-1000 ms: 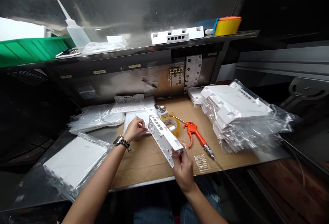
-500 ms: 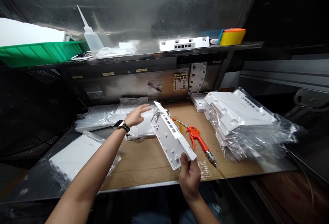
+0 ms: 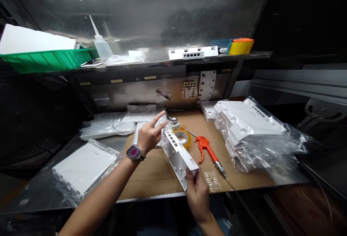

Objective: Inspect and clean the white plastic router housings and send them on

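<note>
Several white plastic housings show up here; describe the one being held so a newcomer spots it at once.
Start at the brown cardboard work surface, then find the right hand at its near edge. That hand grips the near end of a white housing with a row of dark openings. Unlike the stacked housings to the right, it is held up, its studded inner side showing.

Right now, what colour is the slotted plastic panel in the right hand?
The panel is white; clearest in head view.
</note>
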{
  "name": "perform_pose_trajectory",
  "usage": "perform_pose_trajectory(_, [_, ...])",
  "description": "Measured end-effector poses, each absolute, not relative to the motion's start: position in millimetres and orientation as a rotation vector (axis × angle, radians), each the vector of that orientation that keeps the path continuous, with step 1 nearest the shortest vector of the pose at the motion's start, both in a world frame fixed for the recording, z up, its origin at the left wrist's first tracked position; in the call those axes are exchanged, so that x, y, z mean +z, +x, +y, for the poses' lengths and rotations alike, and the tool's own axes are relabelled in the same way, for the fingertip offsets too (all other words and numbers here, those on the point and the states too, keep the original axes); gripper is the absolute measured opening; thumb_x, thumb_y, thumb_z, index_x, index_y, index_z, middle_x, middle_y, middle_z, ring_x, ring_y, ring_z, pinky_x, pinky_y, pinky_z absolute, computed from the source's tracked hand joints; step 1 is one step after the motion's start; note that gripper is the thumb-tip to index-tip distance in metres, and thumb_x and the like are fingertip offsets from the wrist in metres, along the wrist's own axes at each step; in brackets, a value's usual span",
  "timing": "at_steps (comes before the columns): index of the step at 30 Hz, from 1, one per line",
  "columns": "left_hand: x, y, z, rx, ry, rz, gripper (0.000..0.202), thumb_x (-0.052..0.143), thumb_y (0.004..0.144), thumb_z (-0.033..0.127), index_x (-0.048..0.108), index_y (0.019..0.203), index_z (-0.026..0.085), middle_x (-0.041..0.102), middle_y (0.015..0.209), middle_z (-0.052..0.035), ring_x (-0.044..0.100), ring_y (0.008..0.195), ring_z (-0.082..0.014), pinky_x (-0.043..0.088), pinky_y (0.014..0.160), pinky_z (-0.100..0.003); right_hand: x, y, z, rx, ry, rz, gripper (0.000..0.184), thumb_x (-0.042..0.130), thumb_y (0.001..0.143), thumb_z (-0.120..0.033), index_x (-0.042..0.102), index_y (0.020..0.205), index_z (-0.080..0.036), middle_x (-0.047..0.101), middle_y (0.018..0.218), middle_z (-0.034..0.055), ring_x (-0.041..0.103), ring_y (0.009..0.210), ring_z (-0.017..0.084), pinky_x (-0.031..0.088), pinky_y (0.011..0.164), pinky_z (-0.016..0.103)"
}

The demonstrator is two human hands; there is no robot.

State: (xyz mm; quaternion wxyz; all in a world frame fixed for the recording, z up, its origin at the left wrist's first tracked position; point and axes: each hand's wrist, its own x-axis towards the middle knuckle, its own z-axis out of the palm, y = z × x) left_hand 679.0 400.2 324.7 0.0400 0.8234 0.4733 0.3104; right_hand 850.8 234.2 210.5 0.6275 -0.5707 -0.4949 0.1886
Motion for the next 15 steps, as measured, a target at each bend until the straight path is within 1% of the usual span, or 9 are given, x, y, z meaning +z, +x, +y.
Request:
perform_pose_trajectory(3, [313.4,685.3,367.0,0.858,2.798,1.454,0.065,0.043,0.09,0.005,0.061,0.143,0.038,0.042,0.165,-0.0009,0.065,0.08,-0.0217,0.053,0.074,-0.039,221.4,865.8,238.4,0.59,-1.373,-0.938,0.046,0.058,0.097,-0.056,0.072,0.114,-0.016,0.08,0.106,0.0157,0.077,0.097,0.03,0.062,0.08,0.036])
perform_pose_trajectory(5, [302.7,687.6,348.0,0.738,2.872,1.511,0.083,0.033,0.088,-0.002,0.037,0.159,0.041,0.03,0.17,-0.0011,0.066,0.074,-0.0192,0.051,0.06,-0.034,226.8,879.4,243.1,0.729,-1.334,-0.797,0.052,0.062,0.094,-0.061,0.071,0.116,-0.015,0.079,0.113,0.0153,0.076,0.103,0.03,0.062,0.084,0.036])
perform_pose_trajectory(7, [292.2,690.9,331.7,0.658,2.786,1.532,0.099,0.031,0.081,-0.006,0.004,0.165,0.039,0.016,0.174,-0.0062,0.068,0.07,-0.0184,0.051,0.054,-0.033,230.1,890.3,246.8,0.866,-1.236,-0.703,0.057,0.065,0.091,-0.062,0.068,0.124,-0.015,0.076,0.123,0.0147,0.073,0.112,0.031,0.061,0.089,0.037])
perform_pose_trajectory(8, [288.4,694.1,323.9,0.654,2.724,1.497,0.106,0.034,0.077,-0.007,-0.009,0.164,0.037,0.01,0.174,-0.0103,0.071,0.074,-0.0205,0.054,0.057,-0.034,231.2,893.0,247.6,0.912,-1.2,-0.681,0.059,0.067,0.09,-0.062,0.068,0.127,-0.015,0.075,0.126,0.0145,0.072,0.114,0.031,0.061,0.09,0.038])
perform_pose_trajectory(10, [285.8,705.0,306.6,0.746,2.601,1.338,0.117,0.042,0.071,-0.005,-0.025,0.16,0.031,-0.002,0.173,-0.0169,0.075,0.1,-0.0314,0.062,0.072,-0.04,232.8,891.6,246.8,0.934,-1.207,-0.687,0.06,0.069,0.088,-0.063,0.069,0.125,-0.015,0.076,0.125,0.0146,0.073,0.113,0.033,0.062,0.086,0.038])
perform_pose_trajectory(11, [287.1,712.8,296.4,0.81,2.536,1.233,0.12,0.046,0.07,-0.004,-0.027,0.16,0.028,-0.007,0.173,-0.0179,0.069,0.119,-0.0375,0.063,0.082,-0.043,233.4,887.7,245.2,0.91,-1.234,-0.724,0.06,0.07,0.087,-0.063,0.071,0.123,-0.015,0.076,0.124,0.0149,0.073,0.113,0.033,0.063,0.086,0.039])
perform_pose_trajectory(12, [289.8,721.6,284.9,0.874,2.476,1.122,0.123,0.05,0.068,-0.003,-0.027,0.16,0.026,-0.01,0.173,-0.0174,0.056,0.137,-0.0415,0.062,0.093,-0.045,233.8,882.3,243.1,0.864,-1.257,-0.772,0.061,0.07,0.086,-0.064,0.072,0.122,-0.015,0.076,0.124,0.0154,0.072,0.114,0.034,0.063,0.087,0.04])
perform_pose_trajectory(14, [296.8,739.4,258.5,0.926,2.382,0.925,0.124,0.054,0.068,-0.001,-0.022,0.162,0.023,-0.011,0.172,-0.0158,0.03,0.154,-0.0421,0.055,0.107,-0.047,233.6,869.9,238.7,0.755,-1.266,-0.889,0.066,0.065,0.088,-0.067,0.069,0.131,-0.018,0.072,0.132,0.016,0.07,0.12,0.035,0.062,0.093,0.043])
perform_pose_trajectory(15, [299.5,746.4,244.3,0.932,2.365,0.836,0.122,0.056,0.069,0.0,-0.02,0.163,0.022,-0.009,0.172,-0.0165,0.024,0.155,-0.0424,0.052,0.112,-0.05,232.9,864.1,236.9,0.712,-1.256,-0.948,0.069,0.061,0.089,-0.068,0.065,0.139,-0.02,0.069,0.138,0.0154,0.068,0.123,0.035,0.061,0.095,0.045])
